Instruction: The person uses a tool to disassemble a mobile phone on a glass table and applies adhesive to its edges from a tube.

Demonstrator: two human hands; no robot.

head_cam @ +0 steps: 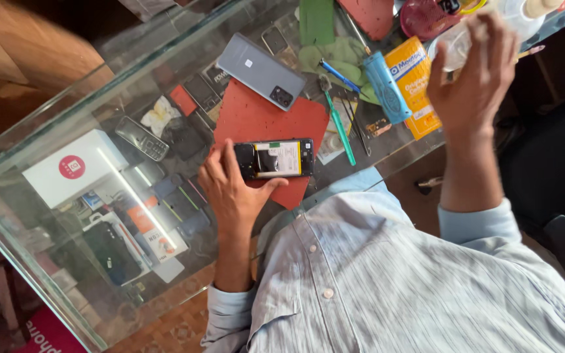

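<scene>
My left hand [230,186], at frame centre, pinches the opened phone [274,159] by its end over the red mat [256,121]. My right hand [472,78], upper right, curls around a clear plastic container [454,49] above the glass counter [67,104].

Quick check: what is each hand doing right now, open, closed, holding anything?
Left hand: grip closed on the opened phone lying on the red mat.
Right hand: raised, fingers curled around a clear plastic container; blurred, so grip is uncertain.
</scene>
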